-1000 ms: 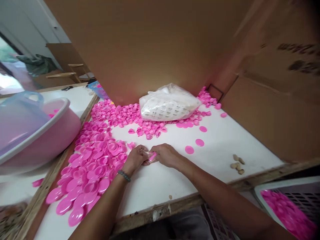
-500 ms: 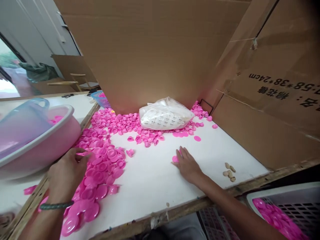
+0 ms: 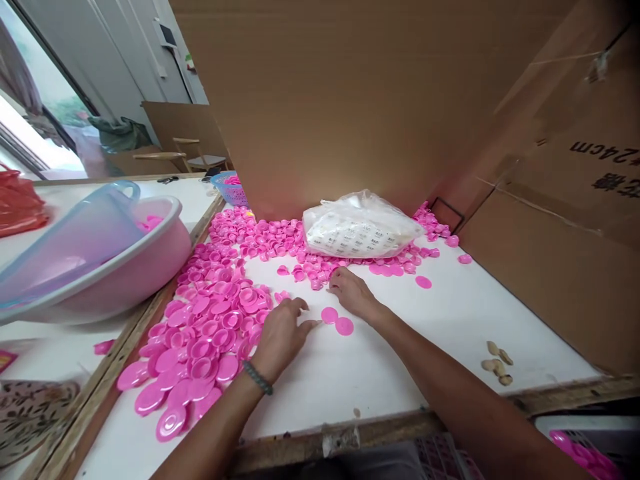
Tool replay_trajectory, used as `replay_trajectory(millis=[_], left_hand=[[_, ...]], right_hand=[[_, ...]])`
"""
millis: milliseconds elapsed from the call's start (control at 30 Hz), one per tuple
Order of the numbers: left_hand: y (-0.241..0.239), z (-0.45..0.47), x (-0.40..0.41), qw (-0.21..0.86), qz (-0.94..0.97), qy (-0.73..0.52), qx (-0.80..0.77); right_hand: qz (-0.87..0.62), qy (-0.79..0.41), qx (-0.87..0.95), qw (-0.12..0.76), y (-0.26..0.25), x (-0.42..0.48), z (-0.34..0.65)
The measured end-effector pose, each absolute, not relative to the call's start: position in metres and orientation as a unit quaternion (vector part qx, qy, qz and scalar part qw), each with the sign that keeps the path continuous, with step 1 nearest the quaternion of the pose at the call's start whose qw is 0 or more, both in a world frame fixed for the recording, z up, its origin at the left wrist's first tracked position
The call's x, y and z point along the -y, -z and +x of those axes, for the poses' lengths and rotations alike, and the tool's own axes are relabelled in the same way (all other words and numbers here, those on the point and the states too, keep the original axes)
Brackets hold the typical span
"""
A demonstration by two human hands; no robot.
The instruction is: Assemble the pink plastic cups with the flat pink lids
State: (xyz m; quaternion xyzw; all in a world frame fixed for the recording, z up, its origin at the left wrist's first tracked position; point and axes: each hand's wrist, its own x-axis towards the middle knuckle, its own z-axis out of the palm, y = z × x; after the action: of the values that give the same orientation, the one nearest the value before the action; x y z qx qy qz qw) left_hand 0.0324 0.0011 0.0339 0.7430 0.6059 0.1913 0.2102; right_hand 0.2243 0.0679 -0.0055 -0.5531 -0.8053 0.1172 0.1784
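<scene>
My left hand (image 3: 283, 333), with a dark braided bracelet at the wrist, hovers over the white tabletop (image 3: 320, 373). Its thumb and fingers are apart, with nothing seen between them. Just right of its fingertips lie two flat pink discs, a farther disc (image 3: 329, 315) and a nearer disc (image 3: 345, 326). My right hand (image 3: 353, 293) reaches beyond them to the front of the scattered pink cups. Its fingers are curled together on a small pink cup, mostly hidden by them. A large heap of small pink cups and lids (image 3: 215, 320) spreads left of my left hand.
A white printed plastic bag (image 3: 363, 230) rests on pink pieces against a cardboard wall (image 3: 360, 107). Beyond the wooden strip at left stands a pink basin (image 3: 145, 260) holding a blue tub (image 3: 75, 247). Peanuts (image 3: 497, 365) lie at right; a crate (image 3: 590, 427) stands below the edge.
My left hand has left the pink heap and moved right, beside the discs. My right hand has moved forward off the discs to the loose cups. The view has turned left.
</scene>
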Motion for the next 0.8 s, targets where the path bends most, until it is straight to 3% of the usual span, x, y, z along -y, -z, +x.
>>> replay_trajectory(millis=[267, 800], left_hand=[[0.007, 0.073, -0.020, 0.203, 0.769, -0.163, -0.584], [0.022, 0.056, -0.025, 0.218, 0.717, -0.242, -0.617]], right_hand=[[-0.533, -0.192, 0.781, 0.264, 0.012, -0.051, 0.229], [-0.504, -0.215, 0.806, 0.225, 0.009, -0.050, 0.233]])
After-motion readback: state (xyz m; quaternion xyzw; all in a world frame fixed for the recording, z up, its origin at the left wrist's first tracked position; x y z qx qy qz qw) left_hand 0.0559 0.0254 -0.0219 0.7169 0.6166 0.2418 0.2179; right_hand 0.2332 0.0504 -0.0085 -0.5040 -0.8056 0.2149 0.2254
